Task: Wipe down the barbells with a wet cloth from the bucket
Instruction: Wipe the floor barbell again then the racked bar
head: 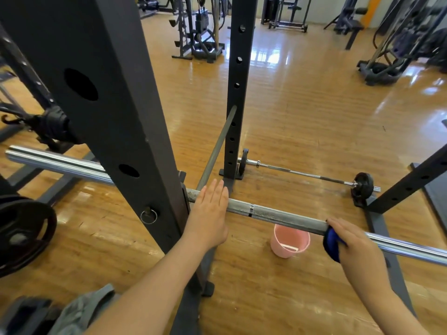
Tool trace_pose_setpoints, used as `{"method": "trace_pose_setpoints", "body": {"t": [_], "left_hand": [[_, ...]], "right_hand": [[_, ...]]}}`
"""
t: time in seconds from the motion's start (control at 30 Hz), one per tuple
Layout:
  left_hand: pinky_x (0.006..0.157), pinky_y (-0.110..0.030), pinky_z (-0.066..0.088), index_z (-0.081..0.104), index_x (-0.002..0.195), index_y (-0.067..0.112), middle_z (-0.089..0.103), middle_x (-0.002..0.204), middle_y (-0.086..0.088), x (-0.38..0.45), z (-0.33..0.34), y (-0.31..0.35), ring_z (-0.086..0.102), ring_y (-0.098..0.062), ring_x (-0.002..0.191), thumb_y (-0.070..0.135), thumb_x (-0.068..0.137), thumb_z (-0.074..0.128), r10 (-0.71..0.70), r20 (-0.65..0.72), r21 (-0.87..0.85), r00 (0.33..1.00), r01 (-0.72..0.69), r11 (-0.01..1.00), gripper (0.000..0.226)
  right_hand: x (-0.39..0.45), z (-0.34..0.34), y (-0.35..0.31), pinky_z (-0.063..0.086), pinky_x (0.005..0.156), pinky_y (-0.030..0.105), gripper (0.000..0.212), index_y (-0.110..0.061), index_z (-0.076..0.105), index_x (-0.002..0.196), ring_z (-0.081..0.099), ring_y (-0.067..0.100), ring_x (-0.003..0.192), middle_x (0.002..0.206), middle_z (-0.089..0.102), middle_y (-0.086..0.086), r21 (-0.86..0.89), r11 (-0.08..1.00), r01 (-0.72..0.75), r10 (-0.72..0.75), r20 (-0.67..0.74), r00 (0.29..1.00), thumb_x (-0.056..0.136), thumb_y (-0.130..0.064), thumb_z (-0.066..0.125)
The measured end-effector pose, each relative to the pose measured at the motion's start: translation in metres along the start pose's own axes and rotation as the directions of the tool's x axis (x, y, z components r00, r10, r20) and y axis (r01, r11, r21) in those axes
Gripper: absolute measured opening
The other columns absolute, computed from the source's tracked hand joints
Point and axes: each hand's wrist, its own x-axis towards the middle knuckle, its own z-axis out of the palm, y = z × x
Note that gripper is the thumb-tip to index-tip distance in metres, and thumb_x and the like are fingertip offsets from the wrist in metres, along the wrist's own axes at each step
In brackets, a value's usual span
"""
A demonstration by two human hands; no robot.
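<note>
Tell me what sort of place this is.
A gym, most likely its weights area. A barbell sits on a squat rack, another loaded barbell lies on the wooden floor, and exercise machines stand behind.

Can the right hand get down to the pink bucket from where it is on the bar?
Probably yes: the right hand holds the blue cloth on the barbell, and the pink bucket stands on the floor just below, nothing between.

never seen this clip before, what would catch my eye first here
The long steel barbell crossing the middle on the rack, with the left hand flat on it and the right hand pressing a blue cloth to it. Below it, a pink bucket stands on the wooden floor.
</note>
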Motion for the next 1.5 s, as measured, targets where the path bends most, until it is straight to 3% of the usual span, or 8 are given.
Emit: {"method": "trace_pose_setpoints", "body": {"t": [0.2,0.37,0.77,1.03,1.13,1.2,1.33,1.5], "left_hand": [[0.116,-0.041,-0.010,-0.009,0.149,0.002,-0.014,0.157,-0.014,0.000,0.000,0.004,-0.017,-0.029,0.144,0.037,0.091,0.038,-0.024,0.005,0.008,1.000,0.024,1.000,0.082],[0.117,-0.041,-0.007,-0.008,0.149,0.003,-0.012,0.158,-0.013,0.001,-0.002,0.001,-0.016,-0.028,0.145,0.041,0.090,0.045,-0.007,0.018,0.011,1.000,0.006,1.000,0.087],[0.114,-0.040,-0.014,-0.014,0.148,0.004,-0.019,0.157,-0.012,0.001,0.002,0.002,-0.022,-0.027,0.143,0.039,0.092,0.041,-0.029,0.016,-0.007,0.999,0.029,1.000,0.085],[0.110,-0.034,-0.015,-0.015,0.148,0.006,-0.018,0.157,-0.009,0.003,0.006,0.002,-0.021,-0.024,0.143,0.030,0.091,0.051,-0.064,-0.028,-0.112,0.998,0.061,0.992,0.089],[0.112,-0.036,-0.014,-0.025,0.140,0.004,-0.027,0.149,-0.012,0.001,0.018,0.009,-0.024,-0.026,0.139,0.025,0.090,0.052,-0.171,-0.102,-0.097,0.980,0.161,0.982,0.094],[0.115,-0.041,0.007,-0.007,0.145,-0.001,-0.004,0.152,-0.020,0.002,0.025,0.016,0.004,-0.033,0.144,0.023,0.074,0.069,-0.269,-0.140,-0.095,0.953,0.257,0.962,0.107],[0.109,-0.044,0.028,0.017,0.142,-0.004,0.021,0.148,-0.023,0.008,0.030,0.028,0.034,-0.035,0.136,0.023,0.058,0.080,-0.380,-0.207,-0.124,0.901,0.361,0.924,0.108],[0.111,-0.031,0.017,0.016,0.145,-0.006,0.019,0.152,-0.025,0.006,0.014,0.040,0.018,-0.028,0.142,0.033,0.076,0.071,-0.600,-0.010,-0.174,0.800,0.589,0.789,0.096]], "right_hand": [[0.025,0.033,-0.069,0.054,0.068,0.033,0.037,0.004,0.072,0.087,0.069,0.033,0.077,0.087,0.071,0.015,0.063,0.960,0.271,-0.271,-0.017,0.963,0.052,0.014,0.067],[0.033,0.049,-0.101,0.054,0.076,0.039,0.052,0.000,0.070,0.104,0.068,0.031,0.090,0.101,0.071,0.013,0.132,0.929,0.347,-0.358,0.078,0.930,0.055,0.013,0.079],[0.028,0.035,-0.105,0.054,0.078,0.042,0.042,0.001,0.069,0.104,0.068,0.032,0.090,0.098,0.071,0.015,0.076,0.968,0.240,-0.249,0.163,0.955,0.064,0.009,0.078],[0.056,0.037,-0.152,0.025,0.105,0.019,0.047,-0.019,0.036,0.143,0.038,0.010,0.132,0.145,0.041,-0.005,0.107,0.907,0.407,-0.417,0.356,0.836,0.098,-0.014,0.045],[0.056,0.042,-0.133,0.037,0.102,0.024,0.077,-0.011,0.044,0.139,0.050,0.016,0.124,0.140,0.048,0.004,0.056,0.811,0.582,-0.537,0.467,0.703,0.071,-0.013,0.080],[0.064,0.044,-0.128,0.050,0.086,0.025,0.089,-0.008,0.061,0.122,0.064,0.017,0.105,0.122,0.063,0.006,0.049,0.762,0.646,-0.597,0.439,0.671,0.041,-0.014,0.095],[0.086,0.035,-0.126,0.017,0.106,0.015,0.054,-0.025,0.019,0.150,0.023,0.008,0.140,0.156,0.019,-0.010,0.240,0.688,0.685,-0.688,0.517,0.509,0.100,-0.018,0.039],[0.112,0.042,-0.130,0.028,0.099,0.014,0.043,-0.020,0.048,0.137,0.044,0.012,0.127,0.138,0.050,-0.005,0.498,0.630,0.596,-0.774,0.461,0.434,0.096,-0.006,0.043]]}}
